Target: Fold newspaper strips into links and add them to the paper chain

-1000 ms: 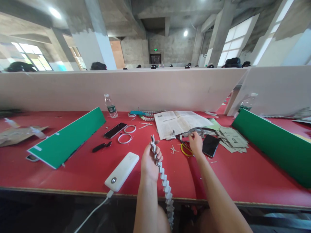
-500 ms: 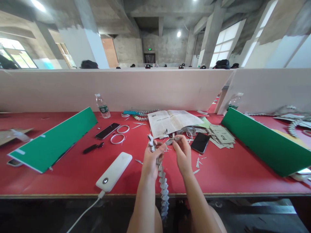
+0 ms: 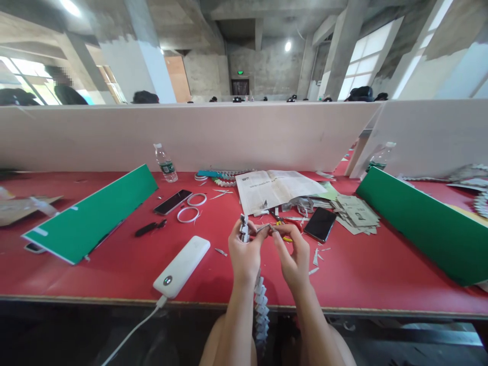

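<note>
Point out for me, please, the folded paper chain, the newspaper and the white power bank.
Folded paper chain (image 3: 261, 306): head view, its hanging part.
Newspaper (image 3: 269, 190): head view, the open sheet.
White power bank (image 3: 185, 263): head view, middle of top face.

the folded paper chain (image 3: 261, 305) is partly hidden by the left hand (image 3: 246, 254) and dims below the table edge; the paper piece (image 3: 269, 227) at the fingertips of the right hand (image 3: 295, 251) is too small for its folds to be read. the yellow-handled tool (image 3: 287, 238) is partly covered by that hand, the right-hand green panel (image 3: 423, 229) is cut by the frame, and the distant person's head (image 3: 63, 76) is blurred.
</note>
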Tool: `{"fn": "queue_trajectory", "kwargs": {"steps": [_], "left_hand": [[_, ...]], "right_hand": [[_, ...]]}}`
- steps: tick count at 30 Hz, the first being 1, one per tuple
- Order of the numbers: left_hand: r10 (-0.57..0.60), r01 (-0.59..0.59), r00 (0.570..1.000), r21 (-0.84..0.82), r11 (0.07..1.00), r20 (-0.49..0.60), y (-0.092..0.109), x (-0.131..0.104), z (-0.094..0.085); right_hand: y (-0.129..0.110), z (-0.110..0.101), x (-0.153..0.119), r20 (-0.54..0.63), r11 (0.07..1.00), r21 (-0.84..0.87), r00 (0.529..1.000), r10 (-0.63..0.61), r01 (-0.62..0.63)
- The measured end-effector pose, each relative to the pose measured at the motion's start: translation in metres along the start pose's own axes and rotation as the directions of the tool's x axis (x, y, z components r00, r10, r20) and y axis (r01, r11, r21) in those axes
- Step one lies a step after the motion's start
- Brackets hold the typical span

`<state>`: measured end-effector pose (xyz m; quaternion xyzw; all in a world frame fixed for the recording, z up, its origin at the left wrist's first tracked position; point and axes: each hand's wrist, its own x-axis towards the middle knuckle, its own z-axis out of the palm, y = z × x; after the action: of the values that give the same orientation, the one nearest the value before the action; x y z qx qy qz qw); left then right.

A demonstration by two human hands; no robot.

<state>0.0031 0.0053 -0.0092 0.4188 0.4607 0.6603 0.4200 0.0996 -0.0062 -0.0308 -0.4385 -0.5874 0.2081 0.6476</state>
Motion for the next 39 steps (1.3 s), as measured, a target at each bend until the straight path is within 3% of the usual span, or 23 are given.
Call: {"fn": "queue_trajectory", "kwargs": {"steps": [8,12,18,25,29,33,39], "left_hand": [[0.006,-0.017,0.996,0.119,0.993,0.092,0.002,-0.001,0.001],[-0.087,0.088,0.978,0.001,0.996,0.187,0.003,-0.003,0.002],[-0.147,0.157,0.972,-0.046,0.986,0.184,0.001,-0.002,0.000],[-0.174,0.190,0.959,-0.052,0.980,0.224,0.005,-0.001,-0.002],[-0.186,0.203,0.957,-0.055,0.978,0.224,0.007,-0.001,-0.002],[-0.172,0.191,0.961,-0.067,0.979,0.214,0.009,-0.001,-0.001],[-0.114,0.102,0.967,0.064,0.993,0.226,0.014,-0.002,0.000]], "right_hand": [[0.004,0.006,-0.001,-0.029,0.996,0.037,0.996,0.084,-0.083],[0.008,0.006,0.000,-0.049,0.991,0.063,0.992,0.121,-0.117],[0.013,0.001,-0.001,-0.016,0.995,0.048,0.996,0.084,-0.083],[0.014,-0.001,0.002,0.015,0.972,0.179,0.989,0.149,-0.149],[0.015,-0.005,0.004,0.014,0.974,0.170,0.988,0.152,-0.153],[0.016,-0.007,0.004,-0.037,0.967,0.197,0.985,0.171,-0.160],[0.014,-0.007,0.003,-0.075,0.976,0.153,0.983,0.170,-0.157]]}}
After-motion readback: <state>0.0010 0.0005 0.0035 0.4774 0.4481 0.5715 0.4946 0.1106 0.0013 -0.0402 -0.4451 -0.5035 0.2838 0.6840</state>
